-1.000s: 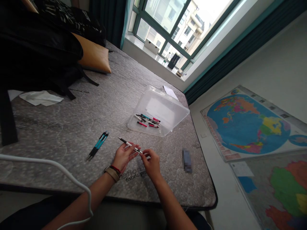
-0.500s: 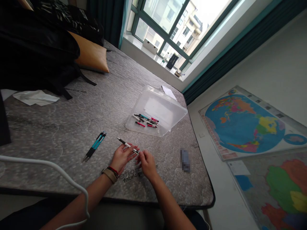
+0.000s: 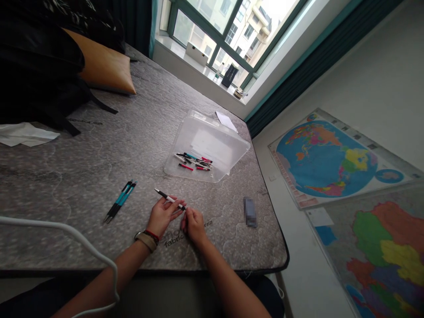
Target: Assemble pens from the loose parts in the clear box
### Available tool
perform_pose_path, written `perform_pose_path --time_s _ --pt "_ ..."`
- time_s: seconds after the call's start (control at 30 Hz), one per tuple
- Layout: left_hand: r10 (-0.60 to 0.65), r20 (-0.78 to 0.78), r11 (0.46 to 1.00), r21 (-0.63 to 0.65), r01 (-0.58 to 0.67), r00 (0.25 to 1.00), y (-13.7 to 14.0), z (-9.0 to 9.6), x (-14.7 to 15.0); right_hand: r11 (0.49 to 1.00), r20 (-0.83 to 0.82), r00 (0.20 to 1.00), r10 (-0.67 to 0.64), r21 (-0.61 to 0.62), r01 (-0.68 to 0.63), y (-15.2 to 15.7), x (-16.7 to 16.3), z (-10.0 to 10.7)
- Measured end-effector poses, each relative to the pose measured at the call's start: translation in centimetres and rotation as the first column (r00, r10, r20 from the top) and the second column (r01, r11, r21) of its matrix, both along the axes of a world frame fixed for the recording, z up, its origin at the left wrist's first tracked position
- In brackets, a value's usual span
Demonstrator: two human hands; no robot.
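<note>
A white pen with a black grip [image 3: 169,198] lies slanted across the fingers of my left hand [image 3: 162,217], its tip pointing up and left. My right hand [image 3: 194,224] is closed, thumb and fingertips pinched at the pen's black rear end; any small part inside them is hidden. Two teal and black pens [image 3: 120,201] lie side by side on the grey mattress [image 3: 82,238], left of my hands. Beyond my hands stands a clear plastic box [image 3: 228,152] with several black, white, red and teal pens [image 3: 195,162] inside.
A pixelated dark object [image 3: 250,212] lies to the right. A white cable [image 3: 82,238] crosses the lower left. Black bags [image 3: 36,66], a tan cushion [image 3: 102,64] and white paper [image 3: 26,134] are at the left. White sheet [image 3: 226,121] lies behind the box; maps [image 3: 327,159] hang right.
The whole view has shifted slightly, so things appear further left and a little higher. My hands keep the same hold, with the right fingers still at the pen's rear end.
</note>
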State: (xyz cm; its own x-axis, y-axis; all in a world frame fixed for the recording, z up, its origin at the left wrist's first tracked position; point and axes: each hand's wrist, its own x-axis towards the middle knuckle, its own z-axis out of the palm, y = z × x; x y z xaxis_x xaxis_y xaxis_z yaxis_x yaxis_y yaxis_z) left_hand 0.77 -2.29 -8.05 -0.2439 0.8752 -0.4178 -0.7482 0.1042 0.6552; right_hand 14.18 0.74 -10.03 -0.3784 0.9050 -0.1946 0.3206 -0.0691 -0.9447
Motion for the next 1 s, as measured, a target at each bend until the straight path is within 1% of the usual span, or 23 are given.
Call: perform_pose_path --time_s 0.1,0.23,0.4,0.6,0.7,0.8,0.9,1.0 --pt "0.013 0.005 1.0 0.003 -0.013 1.0 -0.01 0.0 0.12 1.0 0.011 1.0 0.007 0.02 -0.007 0.19 -0.05 -0.14" --pt "0.01 0.003 1.0 0.008 -0.01 1.0 -0.14 -0.39 0.37 0.999 -0.035 0.999 0.003 0.034 -0.002 0.01 -0.09 0.07" --pt "0.004 -0.003 1.0 -0.01 -0.004 1.0 -0.21 -0.61 0.45 0.998 0.008 1.0 -0.029 0.05 0.029 -0.16 -0.23 0.17" --pt "0.009 -0.014 1.0 0.004 -0.009 1.0 -0.1 -0.47 0.3 0.999 -0.06 0.998 -0.034 0.028 0.035 -0.15 -0.35 0.02" --pt "0.003 -0.024 1.0 -0.006 -0.003 1.0 -0.09 -0.57 0.39 0.999 -0.021 0.999 -0.032 0.024 0.032 -0.21 -0.37 -0.03" --pt "0.012 -0.03 1.0 0.0 -0.012 0.999 -0.06 -0.6 0.41 0.998 0.017 0.999 -0.038 0.054 0.037 -0.33 -0.32 -0.08" --pt "0.011 -0.03 1.0 0.006 -0.01 0.999 -0.03 -0.56 0.42 0.997 -0.015 1.0 -0.012 0.07 0.013 -0.34 -0.19 -0.2" --pt "0.001 -0.041 1.0 0.004 -0.001 0.999 -0.01 -0.52 0.47 0.999 -0.066 0.997 0.027 0.031 -0.025 -0.14 -0.06 -0.42"
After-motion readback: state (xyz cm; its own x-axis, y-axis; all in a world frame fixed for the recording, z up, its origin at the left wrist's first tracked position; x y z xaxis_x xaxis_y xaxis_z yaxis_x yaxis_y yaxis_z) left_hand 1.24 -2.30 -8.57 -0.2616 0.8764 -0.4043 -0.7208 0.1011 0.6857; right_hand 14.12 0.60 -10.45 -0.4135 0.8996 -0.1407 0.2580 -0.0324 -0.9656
